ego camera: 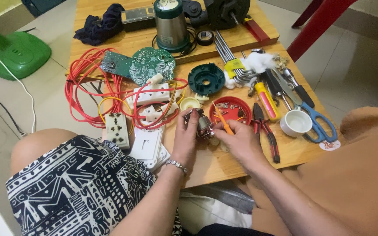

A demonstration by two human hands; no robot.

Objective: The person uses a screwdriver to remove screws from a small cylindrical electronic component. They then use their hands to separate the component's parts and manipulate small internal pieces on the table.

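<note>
- Hands meet at centre of frame, low on the wooden bench (pixel 224 166).
- Left hand (pixel 184 140): fingers curled round a small metal motor-like part (pixel 203 124), gripping its left side; looks like it's steadying the part so it can't turn. Bracelet on the wrist.
- Right hand (pixel 240 140): fingers pinched on an orange-handled screwdriver (pixel 222 120), held like a pen, shaft slanting to upper left; lower fingers also touch the part's right side, prob. as a brace.
- Exact spot where the tool's tip sits: can't tell, too small.
- Red round dish (pixel 238 105) just behind the hands, w/ small screws & bits in it; close by, so prob. there to keep loose hardware from rolling off.
- Right of the hands: red-handled pliers (pixel 265 131), white cup (pixel 296 123), blue-handled scissors (pixel 316 120), a yellow-handled tool (pixel 267 101), all within reach.
- Upper middle: dark green round plastic housing (pixel 206 79), green circuit board (pixel 152 64), hex key set (pixel 229 59).
- Left of centre: red wire loops (pixel 84 83) tangled w/ white socket blocks (pixel 152 94); white switch plate (pixel 145 143) near bench edge.
- Top of frame: metal and green cylinder (pixel 170 24), dark cloth (pixel 99 26).
- Far upper left, on the floor: green fan base (pixel 16 52).
</note>
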